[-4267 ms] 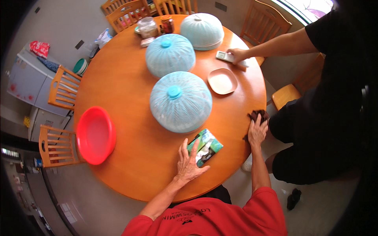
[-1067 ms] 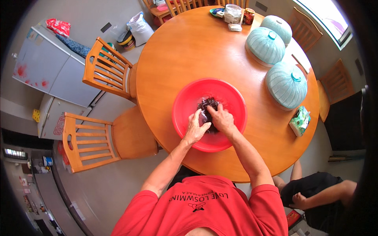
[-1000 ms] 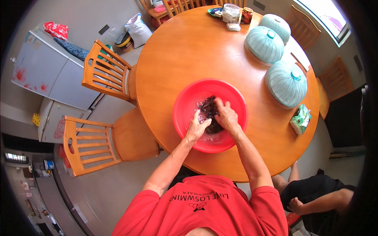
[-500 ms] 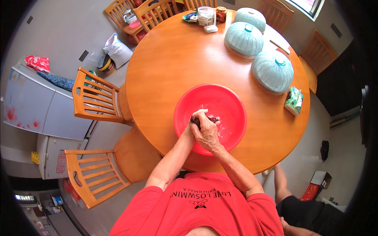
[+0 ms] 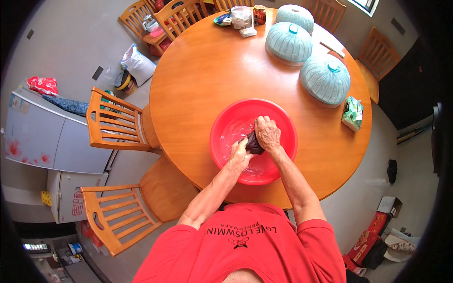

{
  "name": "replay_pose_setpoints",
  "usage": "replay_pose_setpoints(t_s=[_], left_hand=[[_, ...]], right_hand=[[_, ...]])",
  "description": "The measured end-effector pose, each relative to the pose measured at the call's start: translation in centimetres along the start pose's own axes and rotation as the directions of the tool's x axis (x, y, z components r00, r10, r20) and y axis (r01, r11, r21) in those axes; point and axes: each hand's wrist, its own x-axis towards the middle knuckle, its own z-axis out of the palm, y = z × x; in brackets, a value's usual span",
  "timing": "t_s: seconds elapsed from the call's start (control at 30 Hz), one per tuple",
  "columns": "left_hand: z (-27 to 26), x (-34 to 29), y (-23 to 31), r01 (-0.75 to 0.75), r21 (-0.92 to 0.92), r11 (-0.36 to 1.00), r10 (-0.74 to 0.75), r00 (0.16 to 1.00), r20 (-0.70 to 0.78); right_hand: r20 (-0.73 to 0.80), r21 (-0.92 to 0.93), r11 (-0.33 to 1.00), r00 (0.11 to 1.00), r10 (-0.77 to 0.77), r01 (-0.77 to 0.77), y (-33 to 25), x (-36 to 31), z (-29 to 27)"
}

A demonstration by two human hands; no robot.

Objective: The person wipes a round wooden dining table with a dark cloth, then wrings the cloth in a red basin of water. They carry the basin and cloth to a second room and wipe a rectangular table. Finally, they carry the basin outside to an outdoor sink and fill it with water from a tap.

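A round red plastic basin [image 5: 284, 123] sits near my side of the wooden table. Inside it, clear wet glints suggest a little water at the bottom. Between my hands is a dark brown, crumpled bundle that looks like wet cloth [image 5: 255, 145]. My left hand [image 5: 239, 155] grips its near left end, thumb on top. At the far right end my right hand [image 5: 267, 132] is closed over it, fingers curled down. The underside of the bundle and some fingertips are hidden.
Three pale blue domed food covers [image 5: 325, 81] stand at the table's far right, with a green tissue pack [image 5: 352, 114] nearer. Jars and a clear tub [image 5: 242, 18] are at the far edge. Wooden chairs [image 5: 118, 120] line the left, beside a fridge [image 5: 52, 129].
My hands were pressed together around the dark bundle; now they are apart with it showing between them, the right one farther forward. Another person's leg at the lower right has left view.
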Motion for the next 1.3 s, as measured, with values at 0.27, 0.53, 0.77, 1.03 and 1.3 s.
replay_pose_setpoints(t_s=[0.27,0.53,0.77,1.03,1.3], left_hand=[[0.6,-2.0,3.6,0.344,0.061,0.937,-0.344,0.939,-0.005],[-5.0,2.9,0.7,0.211,-0.284,0.935,0.018,0.774,0.633],[1.4,-2.1,3.0,-0.059,-0.06,0.996,0.079,0.903,0.422],[3.3,-0.5,2.6,0.263,-0.276,0.924,-0.191,0.947,0.259],[-0.4,-1.3,3.0,-0.214,0.164,0.963,0.244,0.95,-0.194]], right_hand=[[0.388,0.18,0.935,0.896,0.217,-0.305,-0.3,-2.3,1.7],[-0.147,0.614,0.779,0.988,-0.05,0.131,-11.6,-4.2,-7.7],[-0.063,0.444,0.887,0.992,-0.11,0.127,-9.8,-3.4,-4.9],[-0.284,0.365,0.929,0.957,0.055,0.055,-4.7,-0.2,-1.9],[0.196,-0.125,0.969,0.952,0.235,-0.214,0.4,-1.0,-1.2]])
